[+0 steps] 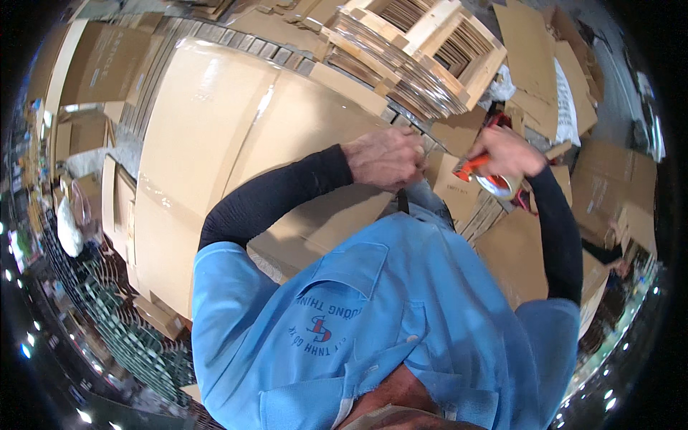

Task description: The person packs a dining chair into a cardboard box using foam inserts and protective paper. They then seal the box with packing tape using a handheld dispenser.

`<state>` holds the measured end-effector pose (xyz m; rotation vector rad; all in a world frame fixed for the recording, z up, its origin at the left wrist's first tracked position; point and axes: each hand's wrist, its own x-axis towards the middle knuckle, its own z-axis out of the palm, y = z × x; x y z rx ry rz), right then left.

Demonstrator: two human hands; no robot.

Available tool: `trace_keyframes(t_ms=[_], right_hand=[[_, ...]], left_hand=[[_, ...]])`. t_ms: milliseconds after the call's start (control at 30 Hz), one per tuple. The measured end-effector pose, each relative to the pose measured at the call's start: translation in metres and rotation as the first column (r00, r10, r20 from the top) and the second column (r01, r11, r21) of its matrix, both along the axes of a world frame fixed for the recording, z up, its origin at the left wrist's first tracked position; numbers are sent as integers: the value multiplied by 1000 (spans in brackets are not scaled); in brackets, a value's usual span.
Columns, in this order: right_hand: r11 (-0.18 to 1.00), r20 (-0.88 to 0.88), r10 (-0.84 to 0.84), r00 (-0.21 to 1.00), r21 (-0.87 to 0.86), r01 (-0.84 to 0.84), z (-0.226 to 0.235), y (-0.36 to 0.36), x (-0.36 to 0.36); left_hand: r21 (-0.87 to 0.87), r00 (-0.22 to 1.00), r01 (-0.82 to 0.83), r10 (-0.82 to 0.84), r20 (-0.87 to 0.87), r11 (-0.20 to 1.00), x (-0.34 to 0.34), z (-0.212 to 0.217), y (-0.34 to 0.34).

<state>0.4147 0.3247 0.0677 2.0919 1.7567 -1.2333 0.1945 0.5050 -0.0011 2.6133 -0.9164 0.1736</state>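
- Big box point(186, 136) — the landmark here — lies in front of the wearer and toward the left, a shiny strip of tape point(251, 129) running across its upper face.
- Left hand point(385, 158): at the box's right end, fingers curled in together; cannot tell if they are clamped on anything.
- Right hand point(507, 152): well to the right of the box, fingers closed round an orange-red tape gun point(469, 168).
- Tape roll point(499, 186) sits in the gun, just under the right hand, apart from the box.
- Slats point(272, 51) show along the box's far edge.
- Beyond the box's far right corner: a pile of wooden frames point(430, 36).
- Far right of the box — another person's hand point(620, 267), small and blurred.
- Left of the box: a white bag point(69, 233).
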Motion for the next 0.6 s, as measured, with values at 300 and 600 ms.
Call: trace_keyframes(t_ms=[300,600], right_hand=[[600,-71,-800,595,-84,796,-1,-164,17],[395,-201,-903,379,-48,917,-66,-279,-26]], left_hand=[[24,762,-646,646,-49,763,-74,-6,217],[65,89,-994,996,-30,91,-98,-10,355]])
